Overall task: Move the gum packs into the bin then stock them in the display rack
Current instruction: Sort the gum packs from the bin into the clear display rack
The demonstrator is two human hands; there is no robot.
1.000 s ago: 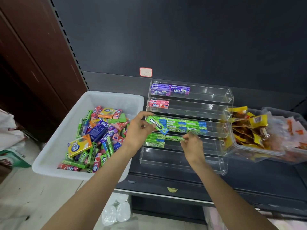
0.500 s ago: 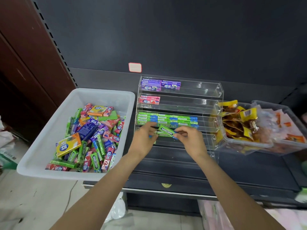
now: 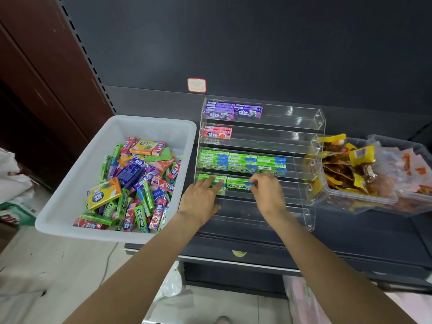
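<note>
The right hand (image 3: 266,191) pinches a Doublemint pack (image 3: 238,184) in the display rack (image 3: 301,183) (fourth tier down); the left hand (image 3: 202,199) rests flat-fingered on the packs just left.

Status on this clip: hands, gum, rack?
Left hand flat on green packs, fourth tier. Right hand pinching Doublemint pack there. Bin still loaded. Nothing blocking.

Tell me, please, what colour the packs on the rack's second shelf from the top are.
Red and pink, with white lettering; the head view shows them clearly.

"DOUBLEMINT" on green gum packs (image 3: 239,186) in rack (image 3: 304,146) and bin (image 3: 70,174).
</note>
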